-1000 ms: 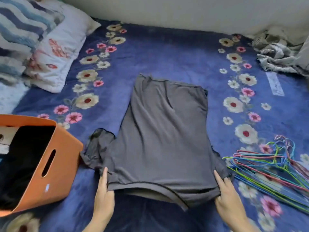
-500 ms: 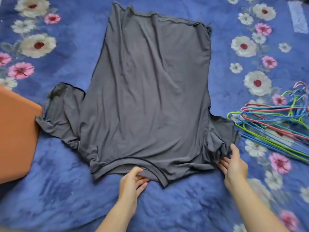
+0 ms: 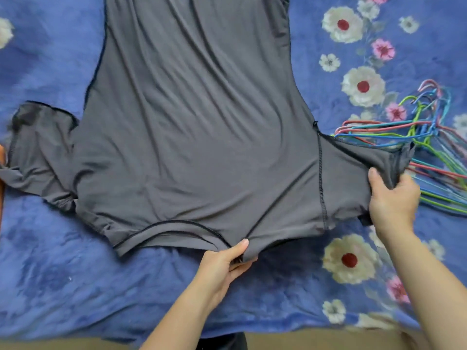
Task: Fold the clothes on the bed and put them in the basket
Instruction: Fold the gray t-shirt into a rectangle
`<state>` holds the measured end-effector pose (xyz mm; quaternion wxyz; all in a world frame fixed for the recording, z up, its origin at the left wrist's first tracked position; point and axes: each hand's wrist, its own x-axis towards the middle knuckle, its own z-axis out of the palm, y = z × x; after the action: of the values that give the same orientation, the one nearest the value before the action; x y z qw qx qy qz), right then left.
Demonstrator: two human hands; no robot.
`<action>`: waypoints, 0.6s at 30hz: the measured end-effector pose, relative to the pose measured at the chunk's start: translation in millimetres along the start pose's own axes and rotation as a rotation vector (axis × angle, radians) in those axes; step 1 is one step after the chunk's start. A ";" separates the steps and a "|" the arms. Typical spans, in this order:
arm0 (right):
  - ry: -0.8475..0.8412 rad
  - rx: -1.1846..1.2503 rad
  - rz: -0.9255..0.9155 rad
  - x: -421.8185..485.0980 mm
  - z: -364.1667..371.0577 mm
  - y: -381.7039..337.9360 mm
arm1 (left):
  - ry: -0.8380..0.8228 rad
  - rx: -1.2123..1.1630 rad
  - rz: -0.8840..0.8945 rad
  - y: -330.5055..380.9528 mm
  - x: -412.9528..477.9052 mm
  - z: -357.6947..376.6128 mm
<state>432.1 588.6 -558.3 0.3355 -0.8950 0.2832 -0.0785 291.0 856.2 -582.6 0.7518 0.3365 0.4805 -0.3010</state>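
Note:
A dark grey T-shirt (image 3: 197,122) lies spread flat on the blue flowered bed cover (image 3: 75,274), its neckline toward me. My left hand (image 3: 227,263) pinches the collar at the shirt's near edge, thumb on top. My right hand (image 3: 394,198) grips the right sleeve, which is pulled out sideways. The left sleeve lies crumpled at the far left. Only a sliver of the orange basket (image 3: 2,157) shows at the left edge.
A bundle of coloured wire hangers (image 3: 429,137) lies on the cover just right of the held sleeve. The bed's near edge runs along the bottom of the view.
The view has moved closer to the shirt and the basket has slid almost out of frame. My left hand now pinches the collar; my right hand has taken the right sleeve and drawn it outward.

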 end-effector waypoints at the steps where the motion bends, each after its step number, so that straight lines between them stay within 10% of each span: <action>1: -0.018 -0.115 -0.066 5.9 -8.6 8.8 | -0.015 0.034 -0.016 -7.9 -2.2 0.4; 13: 0.001 -0.451 0.199 -29.2 -25.8 94.2 | -0.082 0.712 -0.438 -40.8 0.2 3.9; 15: -0.002 -0.385 0.057 -70.5 -14.3 77.1 | 0.010 0.846 -0.330 -21.4 -6.3 -9.4; 18: -0.197 -0.317 -0.306 -146.2 8.3 48.7 | 0.355 1.028 0.294 6.4 -20.6 -45.6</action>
<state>291.7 645.1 -588.9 0.2008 -0.9724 0.1190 0.0046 264.9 898.9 -576.3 0.4328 0.7686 0.3391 -0.3271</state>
